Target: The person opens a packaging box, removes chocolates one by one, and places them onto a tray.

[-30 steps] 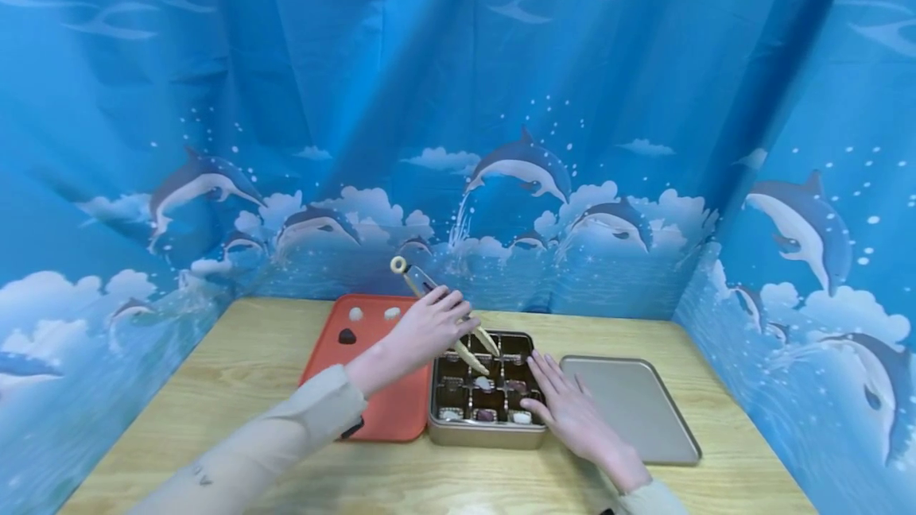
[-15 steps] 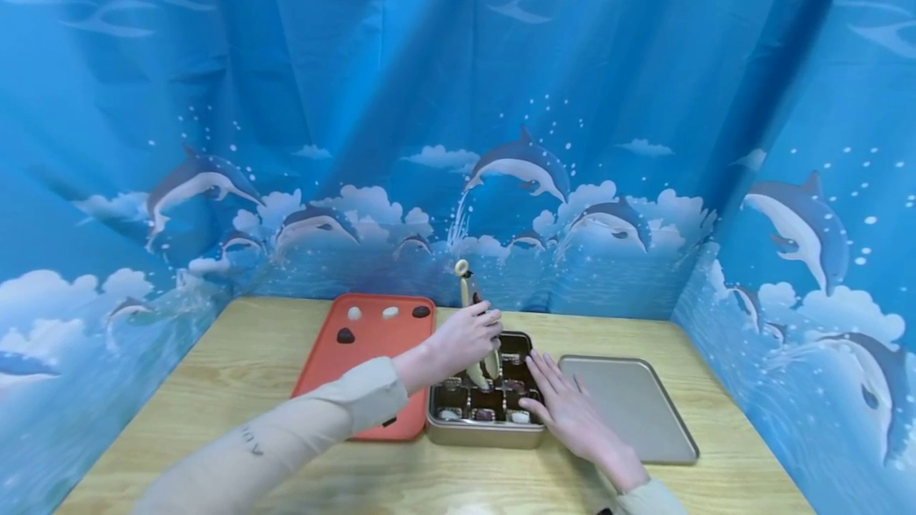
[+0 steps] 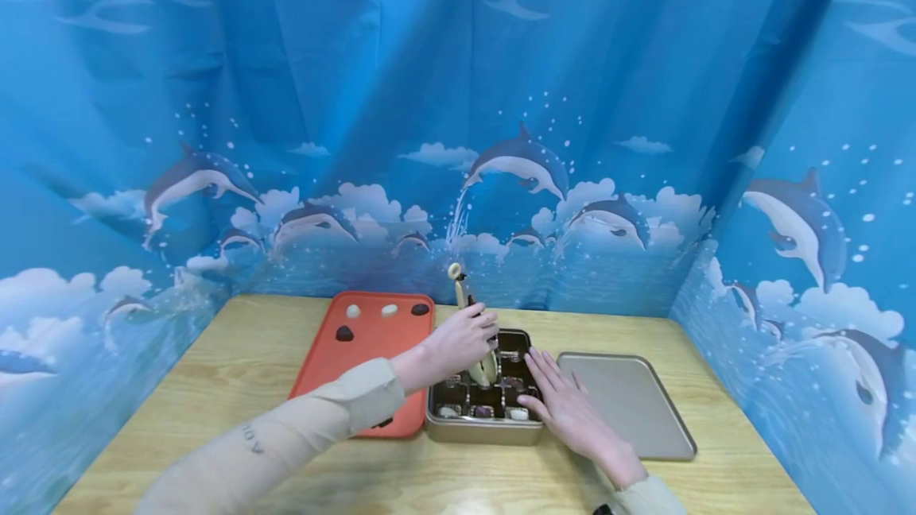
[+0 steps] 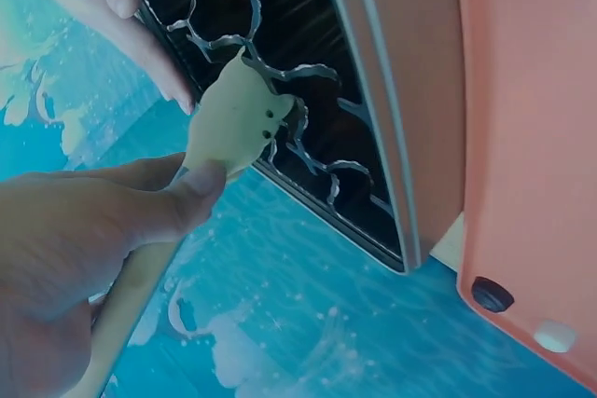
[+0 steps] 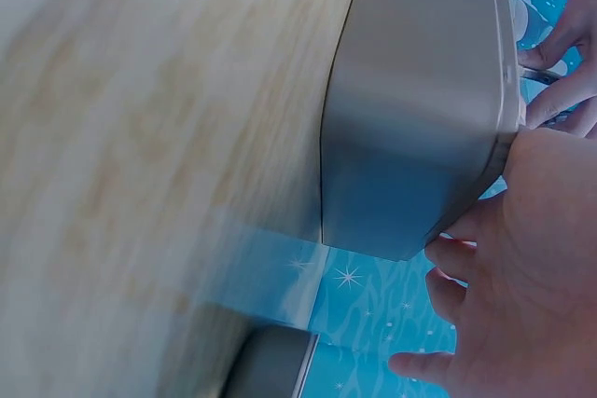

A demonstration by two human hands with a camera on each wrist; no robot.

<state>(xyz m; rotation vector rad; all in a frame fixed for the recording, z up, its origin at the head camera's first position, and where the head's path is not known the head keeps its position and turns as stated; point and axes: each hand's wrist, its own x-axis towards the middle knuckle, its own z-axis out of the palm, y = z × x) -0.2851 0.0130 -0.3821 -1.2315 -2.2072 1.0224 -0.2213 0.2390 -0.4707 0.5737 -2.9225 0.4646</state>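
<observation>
Left hand (image 3: 459, 340) pinches tongs (image 3: 483, 372) over the divided tin (image 3: 483, 433); right hand (image 3: 568, 408), fingers straight, touches its rim, lid (image 3: 630, 400) just apart.

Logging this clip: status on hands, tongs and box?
Left hand gripping tongs, tips at divided box. Right hand at box's right edge. Lid aside, nothing visibly blocking.

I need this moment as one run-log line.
left hand: grips tongs over divided tin | right hand: at tin's right edge | lid: off, right of tin
</observation>
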